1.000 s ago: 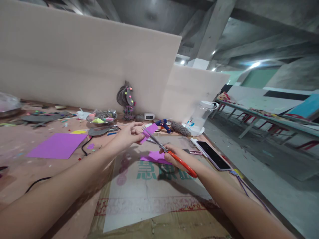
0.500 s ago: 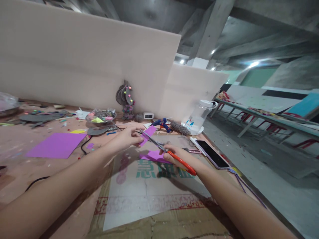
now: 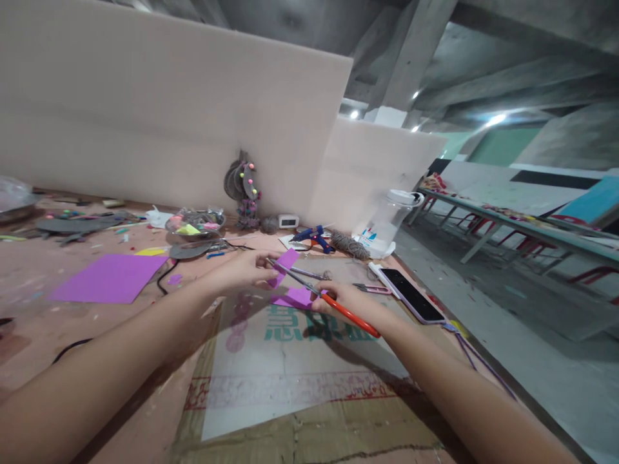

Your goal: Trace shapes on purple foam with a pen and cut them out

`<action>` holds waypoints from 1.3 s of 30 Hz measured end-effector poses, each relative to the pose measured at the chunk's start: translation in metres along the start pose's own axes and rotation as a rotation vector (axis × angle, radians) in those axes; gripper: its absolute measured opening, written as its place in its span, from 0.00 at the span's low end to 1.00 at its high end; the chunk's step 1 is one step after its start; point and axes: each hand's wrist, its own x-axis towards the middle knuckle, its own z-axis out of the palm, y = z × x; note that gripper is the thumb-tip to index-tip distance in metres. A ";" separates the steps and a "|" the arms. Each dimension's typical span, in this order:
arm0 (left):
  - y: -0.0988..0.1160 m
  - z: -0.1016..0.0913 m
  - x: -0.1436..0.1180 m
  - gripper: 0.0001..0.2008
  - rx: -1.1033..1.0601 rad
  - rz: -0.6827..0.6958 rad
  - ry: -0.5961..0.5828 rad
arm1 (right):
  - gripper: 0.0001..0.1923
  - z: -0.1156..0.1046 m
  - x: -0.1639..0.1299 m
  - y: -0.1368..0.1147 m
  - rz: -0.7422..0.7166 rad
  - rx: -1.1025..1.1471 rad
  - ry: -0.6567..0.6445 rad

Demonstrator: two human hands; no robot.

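Observation:
Between the fingers of my left hand is a small strip of purple craft sheet, held up above the table. My right hand grips orange-handled scissors, whose blades reach left to the strip. The blade tips lie at the strip, close to my left fingertips; I cannot tell how far they are parted. Another purple piece lies below, on the printed board, partly hidden by my right hand. To the left lies a larger purple sheet.
A blue glue gun, grey yarn and a clear bottle stand behind my hands. Right of them lies a phone beside a craft knife. A bowl of scraps and a grey pin-studded ornament are at the back.
The purple strip has tilted a little more upright and shifted slightly left between my left fingers. My right hand and the scissors stay almost in place.

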 end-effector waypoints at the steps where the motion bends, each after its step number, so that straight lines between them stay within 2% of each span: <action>1: -0.001 0.000 0.000 0.18 -0.019 -0.010 0.003 | 0.22 0.001 0.001 0.002 0.009 -0.006 0.001; 4: -0.006 0.002 0.003 0.17 -0.072 -0.044 0.025 | 0.23 0.004 0.003 0.005 0.024 -0.035 0.017; 11: -0.022 0.008 0.010 0.16 -0.136 -0.124 0.054 | 0.19 0.013 -0.001 -0.003 0.017 -0.162 0.104; 14: -0.026 0.009 0.013 0.15 -0.147 -0.145 0.064 | 0.17 0.015 -0.003 -0.008 -0.002 -0.178 0.103; 18: -0.031 0.009 0.017 0.14 -0.139 -0.132 0.078 | 0.20 0.018 -0.002 -0.009 0.016 -0.273 0.134; 23: -0.040 0.011 0.022 0.13 -0.096 -0.087 0.127 | 0.17 0.021 0.000 -0.003 0.004 -0.325 0.132; 26: -0.044 0.009 0.022 0.12 -0.037 -0.065 0.173 | 0.20 0.018 0.000 0.001 0.013 -0.386 0.176; 34: -0.036 -0.005 0.017 0.07 0.193 -0.004 0.260 | 0.26 -0.004 0.005 0.021 0.121 -0.482 0.189; 37: -0.028 -0.008 0.015 0.07 0.228 0.035 0.263 | 0.26 -0.012 0.006 0.022 0.139 -0.411 0.228; 39: -0.019 -0.006 0.012 0.07 0.237 0.057 0.238 | 0.26 -0.014 0.006 0.018 0.121 -0.275 0.249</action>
